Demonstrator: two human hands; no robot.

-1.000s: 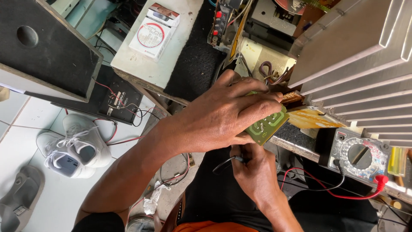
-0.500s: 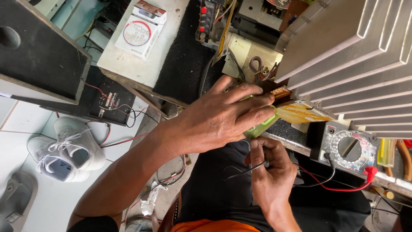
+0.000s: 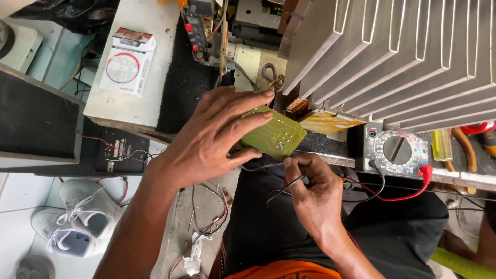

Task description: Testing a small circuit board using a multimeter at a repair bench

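The green circuit board (image 3: 274, 133) lay just left of the multimeter (image 3: 397, 150), gripped flat between the thumb and spread fingers of the left hand (image 3: 212, 140). Just below the board, the right hand (image 3: 312, 194) was curled shut around thin black wires (image 3: 283, 187).

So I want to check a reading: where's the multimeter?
In the head view the multimeter sits at the right, on the bench edge under the big finned heat sink, right of the green circuit board.

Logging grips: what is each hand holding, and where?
Left hand grips green circuit board by its edge; right hand pinches black wire.
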